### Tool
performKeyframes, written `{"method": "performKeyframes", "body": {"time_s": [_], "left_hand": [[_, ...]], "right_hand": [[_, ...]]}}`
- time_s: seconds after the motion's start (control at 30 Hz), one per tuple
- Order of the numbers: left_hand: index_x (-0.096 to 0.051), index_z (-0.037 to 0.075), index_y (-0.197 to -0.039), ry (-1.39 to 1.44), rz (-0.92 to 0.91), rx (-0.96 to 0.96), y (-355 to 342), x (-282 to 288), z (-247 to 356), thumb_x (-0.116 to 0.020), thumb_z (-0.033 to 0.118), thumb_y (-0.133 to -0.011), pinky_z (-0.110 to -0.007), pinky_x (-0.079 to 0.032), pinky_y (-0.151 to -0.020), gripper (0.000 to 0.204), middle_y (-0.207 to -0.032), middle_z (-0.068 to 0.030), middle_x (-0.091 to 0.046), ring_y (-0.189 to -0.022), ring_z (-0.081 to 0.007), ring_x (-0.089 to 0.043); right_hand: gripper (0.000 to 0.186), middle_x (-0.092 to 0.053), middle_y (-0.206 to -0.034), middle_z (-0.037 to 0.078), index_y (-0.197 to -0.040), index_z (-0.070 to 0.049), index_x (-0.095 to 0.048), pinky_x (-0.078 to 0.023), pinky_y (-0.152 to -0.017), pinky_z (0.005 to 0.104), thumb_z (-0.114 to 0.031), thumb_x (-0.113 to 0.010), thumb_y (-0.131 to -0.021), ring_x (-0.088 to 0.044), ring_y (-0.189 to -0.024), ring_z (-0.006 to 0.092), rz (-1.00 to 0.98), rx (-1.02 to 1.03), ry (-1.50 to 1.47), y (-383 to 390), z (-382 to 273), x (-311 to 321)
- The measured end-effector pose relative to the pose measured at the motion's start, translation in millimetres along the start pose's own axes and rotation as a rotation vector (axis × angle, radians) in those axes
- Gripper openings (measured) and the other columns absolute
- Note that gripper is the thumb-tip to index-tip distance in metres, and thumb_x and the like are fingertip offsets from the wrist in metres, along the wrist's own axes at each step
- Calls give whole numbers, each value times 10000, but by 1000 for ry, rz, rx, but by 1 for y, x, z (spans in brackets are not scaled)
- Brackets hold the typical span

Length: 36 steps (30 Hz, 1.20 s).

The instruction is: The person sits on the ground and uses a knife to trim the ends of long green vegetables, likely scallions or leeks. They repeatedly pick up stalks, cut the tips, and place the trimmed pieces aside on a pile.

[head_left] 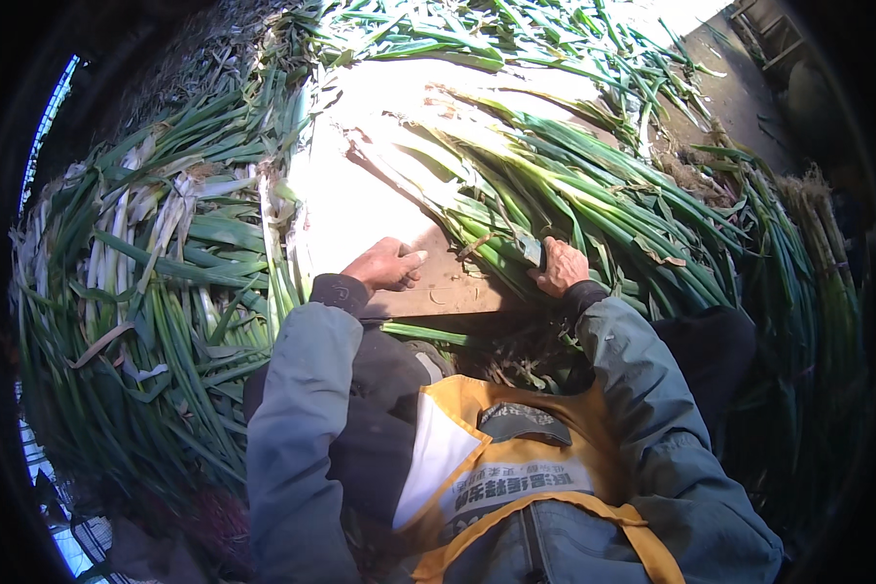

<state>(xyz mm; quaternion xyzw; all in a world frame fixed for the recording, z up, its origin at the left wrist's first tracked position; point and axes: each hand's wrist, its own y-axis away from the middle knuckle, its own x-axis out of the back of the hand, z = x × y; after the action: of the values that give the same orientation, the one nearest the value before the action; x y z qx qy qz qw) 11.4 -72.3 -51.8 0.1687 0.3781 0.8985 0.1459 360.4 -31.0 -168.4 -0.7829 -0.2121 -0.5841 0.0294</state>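
Note:
Long green onions with pale stems and stringy roots (594, 195) lie heaped across a pale board (341, 195). My left hand (386, 265) is curled over the bare board, left of this heap; whether it holds anything is hidden. My right hand (557, 265) grips a dark grey flat tool (530, 250), possibly a blade, against the leaves at the heap's near side.
A large pile of onions (165, 273) fills the left side, and more (419, 29) lie beyond the board. Bundled onions (798, 253) stand at the right beside grey ground (740, 107). My legs and yellow apron (565, 438) are below the board.

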Motion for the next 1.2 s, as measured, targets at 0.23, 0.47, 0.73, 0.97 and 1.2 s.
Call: {"method": "performKeyframes", "body": {"time_s": [0.23,0.47,0.73,0.97,1.2], "left_hand": [[-547,14,-1241,1206,163,65,-126,-161,-61,-697,297,-956,-362,-482,-835,429,-1216,-128,-617,-1080,-224,-591],[-653,-23,-1145,1162,413,-38,-126,-170,-133,-768,134,-859,-409,-553,-775,346,-1003,-107,-699,-866,-235,-667],[-599,-64,-1168,718,574,211,-113,-191,-157,-893,246,-728,-415,-546,-800,613,-1129,-172,-667,-936,-269,-651],[-694,-88,-978,696,714,130,-109,-212,-149,-945,228,-630,-392,-539,-775,532,-934,-168,-724,-780,-249,-658],[-682,-102,-970,507,810,163,-146,-227,-191,-914,265,-689,-401,-541,-798,517,-933,-213,-728,-823,-290,-700]], "right_hand": [[501,-642,-889,217,-1002,0,-540,-526,-761,474,-312,-795,-704,-647,-880,406,-79,97,-113,26,-18,-12],[533,-661,-1000,293,-1107,58,-590,-502,-856,448,-323,-763,-776,-641,-983,430,-342,207,-483,45,-63,-7],[443,-682,-912,264,-999,22,-646,-512,-791,444,-395,-710,-863,-665,-888,416,-207,-16,-503,43,-68,21],[354,-642,-767,275,-864,29,-656,-520,-691,490,-305,-760,-807,-651,-765,441,-140,197,-370,71,-105,9],[405,-661,-769,288,-812,66,-658,-540,-708,486,-326,-760,-814,-674,-768,440,-136,144,-250,36,-106,-20]]}}
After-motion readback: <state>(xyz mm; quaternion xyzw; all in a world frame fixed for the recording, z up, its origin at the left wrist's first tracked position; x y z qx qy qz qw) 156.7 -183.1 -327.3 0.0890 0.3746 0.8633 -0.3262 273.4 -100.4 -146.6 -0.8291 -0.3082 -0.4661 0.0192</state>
